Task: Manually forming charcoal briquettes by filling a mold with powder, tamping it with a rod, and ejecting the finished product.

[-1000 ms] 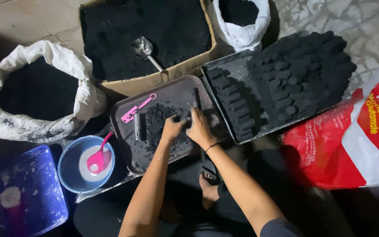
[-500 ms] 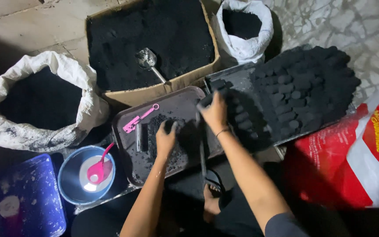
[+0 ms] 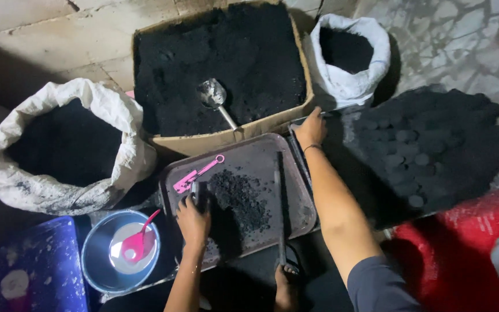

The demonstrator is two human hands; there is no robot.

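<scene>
Dim concrete floor (image 3: 41,34); left hand (image 3: 193,219) grip clasps dark tube (image 3: 195,193); right hand (image 3: 311,128) unclear.

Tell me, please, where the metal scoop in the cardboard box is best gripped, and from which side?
Grip the scoop by its bare handle end, coming from the tray side. Its bowl lies in the black powder, while the handle slants toward the box front wall.

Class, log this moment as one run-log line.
left hand: on dark tube, tray | right hand: at briquette board edge | powder pile: mid-tray

Dark metal tray (image 3: 295,196), flat on floor, black powder heap (image 3: 239,199) and upright dark tube (image 3: 196,193) inside
</scene>
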